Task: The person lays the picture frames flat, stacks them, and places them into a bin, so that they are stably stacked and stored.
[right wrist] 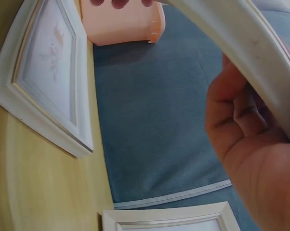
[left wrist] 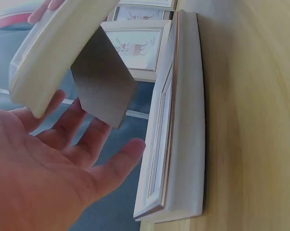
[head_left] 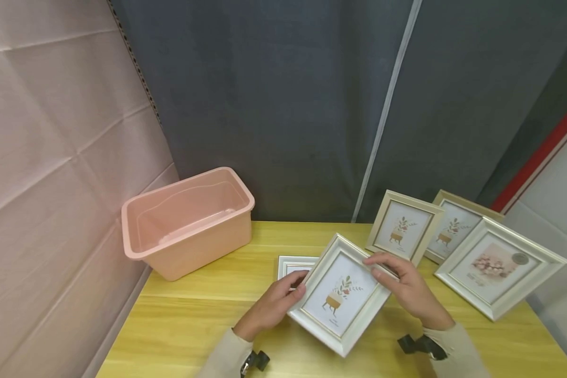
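Observation:
A silver-white picture frame (head_left: 342,294) with a potted-plant print is held tilted above the table. My left hand (head_left: 274,304) grips its left edge, thumb in front and fingers behind. My right hand (head_left: 413,291) holds its upper right edge. The left wrist view shows the frame's dark stand flap (left wrist: 104,79) jutting from the back, close to my left fingertips. Beneath the held frame, a second white frame (left wrist: 188,120) lies face up on the table, partly hidden in the head view.
On the right stand two beige frames (head_left: 401,226) with plant prints and a silver-white frame (head_left: 501,262) with a pink flower print. A pink plastic bin (head_left: 208,244) stands at the back left of the wooden table (head_left: 184,320). A dark curtain (head_left: 274,115) hangs behind.

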A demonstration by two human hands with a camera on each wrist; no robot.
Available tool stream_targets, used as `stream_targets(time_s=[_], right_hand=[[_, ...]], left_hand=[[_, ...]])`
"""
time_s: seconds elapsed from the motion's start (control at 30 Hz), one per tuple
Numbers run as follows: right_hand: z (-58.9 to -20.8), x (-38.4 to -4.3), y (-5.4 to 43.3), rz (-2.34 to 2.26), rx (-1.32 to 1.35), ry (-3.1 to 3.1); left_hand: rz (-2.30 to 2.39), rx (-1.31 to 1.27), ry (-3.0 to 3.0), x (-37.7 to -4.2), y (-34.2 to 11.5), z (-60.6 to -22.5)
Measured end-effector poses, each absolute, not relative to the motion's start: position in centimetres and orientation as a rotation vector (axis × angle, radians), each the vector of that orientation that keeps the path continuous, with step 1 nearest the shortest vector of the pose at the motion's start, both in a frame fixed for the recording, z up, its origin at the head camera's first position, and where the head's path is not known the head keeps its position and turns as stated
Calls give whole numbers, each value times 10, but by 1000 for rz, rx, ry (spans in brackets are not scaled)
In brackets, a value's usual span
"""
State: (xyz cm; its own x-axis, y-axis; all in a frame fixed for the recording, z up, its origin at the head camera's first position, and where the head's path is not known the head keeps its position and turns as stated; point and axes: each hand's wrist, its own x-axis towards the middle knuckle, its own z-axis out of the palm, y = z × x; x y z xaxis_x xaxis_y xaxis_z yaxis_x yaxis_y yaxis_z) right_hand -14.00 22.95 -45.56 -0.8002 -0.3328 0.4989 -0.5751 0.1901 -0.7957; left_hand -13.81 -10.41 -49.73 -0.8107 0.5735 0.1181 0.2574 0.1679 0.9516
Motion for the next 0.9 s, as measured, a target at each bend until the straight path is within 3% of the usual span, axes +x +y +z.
stream_targets(time_s=[0.53, 0.9], right_hand=[[-479, -149, 216, 1715, 429, -2333], [-491, -150, 196, 1996, 152, -2172]], left_hand=[[1855, 770, 2305, -138, -115, -497], [2062, 514, 2239, -138, -112, -504]])
